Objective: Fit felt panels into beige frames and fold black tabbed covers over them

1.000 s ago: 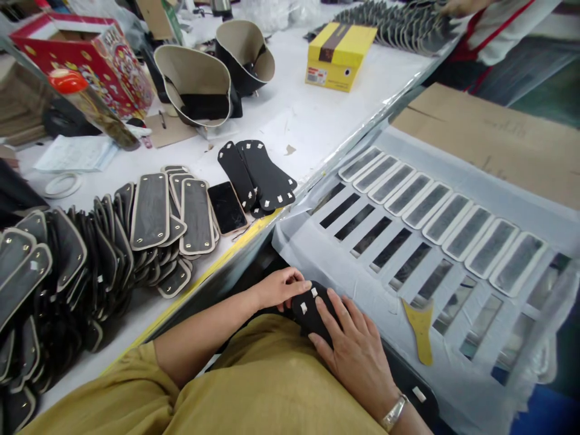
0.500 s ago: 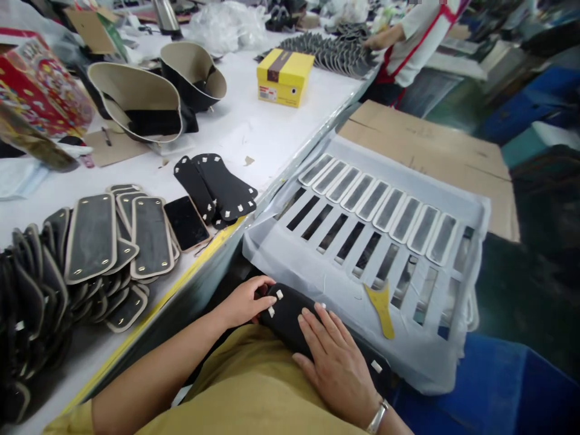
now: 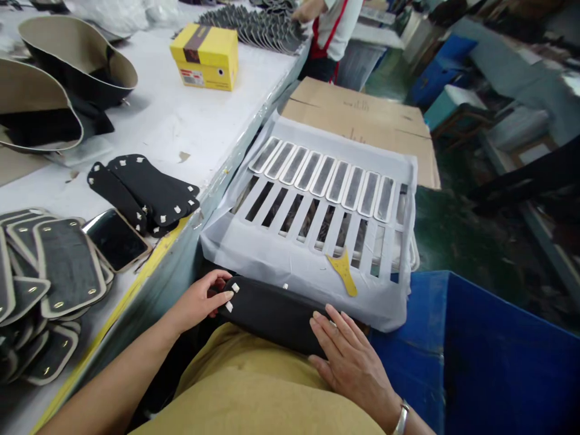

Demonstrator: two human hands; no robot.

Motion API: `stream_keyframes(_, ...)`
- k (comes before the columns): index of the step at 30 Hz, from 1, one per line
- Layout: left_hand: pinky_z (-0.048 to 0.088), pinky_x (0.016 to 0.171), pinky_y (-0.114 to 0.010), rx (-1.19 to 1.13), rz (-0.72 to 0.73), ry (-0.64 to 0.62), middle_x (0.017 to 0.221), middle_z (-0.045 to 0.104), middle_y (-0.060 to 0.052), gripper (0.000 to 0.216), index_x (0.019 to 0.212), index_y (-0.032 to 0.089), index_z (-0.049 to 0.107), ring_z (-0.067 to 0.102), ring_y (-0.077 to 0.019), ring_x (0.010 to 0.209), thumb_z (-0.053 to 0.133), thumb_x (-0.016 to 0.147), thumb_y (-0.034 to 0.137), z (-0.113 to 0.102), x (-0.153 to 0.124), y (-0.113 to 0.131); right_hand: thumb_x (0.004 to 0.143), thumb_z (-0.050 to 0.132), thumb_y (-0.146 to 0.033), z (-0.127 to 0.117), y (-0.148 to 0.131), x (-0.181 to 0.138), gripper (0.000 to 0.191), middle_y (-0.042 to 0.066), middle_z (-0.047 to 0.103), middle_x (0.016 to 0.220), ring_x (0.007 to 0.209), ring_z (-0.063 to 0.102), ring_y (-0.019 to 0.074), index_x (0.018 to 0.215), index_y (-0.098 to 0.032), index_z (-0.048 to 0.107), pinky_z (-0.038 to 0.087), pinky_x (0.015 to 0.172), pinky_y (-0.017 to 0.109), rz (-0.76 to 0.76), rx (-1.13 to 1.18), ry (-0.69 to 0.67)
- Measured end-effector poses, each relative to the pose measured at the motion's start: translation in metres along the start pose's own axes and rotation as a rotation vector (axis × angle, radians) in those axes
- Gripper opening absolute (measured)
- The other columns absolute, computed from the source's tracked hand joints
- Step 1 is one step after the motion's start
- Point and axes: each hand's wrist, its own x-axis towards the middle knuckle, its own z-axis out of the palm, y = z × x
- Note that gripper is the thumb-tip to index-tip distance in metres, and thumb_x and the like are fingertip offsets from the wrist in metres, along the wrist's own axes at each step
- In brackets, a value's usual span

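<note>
A long black panel (image 3: 267, 311) with rounded ends and small white tabs lies across my lap, against the front of a frame covered in white sheet. My left hand (image 3: 203, 300) grips its left end, thumb on top beside two white tabs and the other fingers curled at the edge. Flat on its right end rests my right hand (image 3: 353, 359), fingers stretched out and covering most of a tab there. Just beyond, on the slotted white frame (image 3: 272, 248), lies a yellow forked flat piece (image 3: 343, 273). A row of grey strips with pale rims (image 3: 324, 175) fills the frame's far side.
On the table at left are similar black panels (image 3: 149, 187), a phone (image 3: 118, 240), a pile of grey pale-edged pieces (image 3: 67, 266) and a yellow box (image 3: 206, 57). A blue bin (image 3: 408, 362) stands at right, cardboard (image 3: 362, 115) behind the frame. Another person's hand (image 3: 310, 10) is far back.
My right hand has slid along the black panel from its middle to its right end. My left hand keeps its grip. The whole view has turned to the right.
</note>
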Motion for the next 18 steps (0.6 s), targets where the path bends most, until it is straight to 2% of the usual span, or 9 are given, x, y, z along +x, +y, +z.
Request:
stream_keyframes(3,0.051,0.064,-0.029,0.206,0.169,0.104,0.096,0.053,-0.004,0.042,0.111,0.020,0.048,0.057,-0.0167,0.079,0.060,0.074,0.035,-0.006,-0.003,0.004,0.087,0.047,-0.036,-0.003,0.001,-0.003,0.038,0.006,0.057,0.124,0.124,0.040,0.0243,0.118,-0.016,0.058,0.033,0.102,0.041,-0.003,0.017,-0.013)
stream_keyframes(6,0.043,0.091,-0.039,0.524,0.511,0.208,0.115,0.053,-0.008,0.038,0.116,0.021,0.051,0.049,-0.0223,0.106,0.056,0.079,0.028,-0.006,-0.016,0.009,0.088,0.047,-0.035,-0.002,-0.002,0.001,0.037,0.007,0.057,0.124,0.122,0.042,0.0253,0.119,-0.018,0.056,0.030,0.103,0.045,-0.014,0.033,-0.042)
stream_keyframes(8,0.034,0.099,-0.042,0.719,0.728,0.171,0.121,0.052,-0.007,0.033,0.116,0.023,0.054,0.043,-0.0236,0.115,0.052,0.083,0.025,-0.001,-0.028,0.009,0.087,0.048,-0.037,0.002,-0.008,0.007,0.039,0.006,0.055,0.127,0.122,0.041,0.0258,0.123,-0.022,0.053,0.029,0.103,0.047,-0.068,0.041,-0.058)
stream_keyframes(10,0.030,0.101,-0.042,0.867,0.868,0.077,0.120,0.055,-0.006,0.033,0.117,0.025,0.055,0.043,-0.0236,0.116,0.050,0.085,0.023,0.005,-0.038,0.006,0.087,0.049,-0.040,0.008,-0.017,0.015,0.043,0.004,0.051,0.131,0.124,0.038,0.0254,0.127,-0.024,0.049,0.027,0.104,0.047,-0.152,0.052,-0.066)
stream_keyframes(13,0.026,0.103,-0.043,1.023,0.958,-0.009,0.123,0.056,-0.006,0.037,0.124,0.026,0.051,0.045,-0.0218,0.113,0.044,0.088,0.018,0.010,-0.045,-0.002,0.088,0.047,-0.040,0.018,-0.032,0.029,0.045,0.002,0.046,0.135,0.127,0.034,0.0245,0.129,-0.022,0.046,0.024,0.107,0.046,-0.239,0.069,-0.077)
stream_keyframes(18,0.024,0.104,-0.043,1.091,1.034,-0.003,0.123,0.056,-0.006,0.040,0.127,0.023,0.047,0.046,-0.0206,0.111,0.041,0.089,0.014,0.009,-0.044,-0.009,0.088,0.048,-0.037,0.020,-0.048,0.055,0.043,0.002,0.048,0.134,0.127,0.034,0.0238,0.128,-0.022,0.047,0.024,0.107,0.045,-0.279,0.103,-0.101)
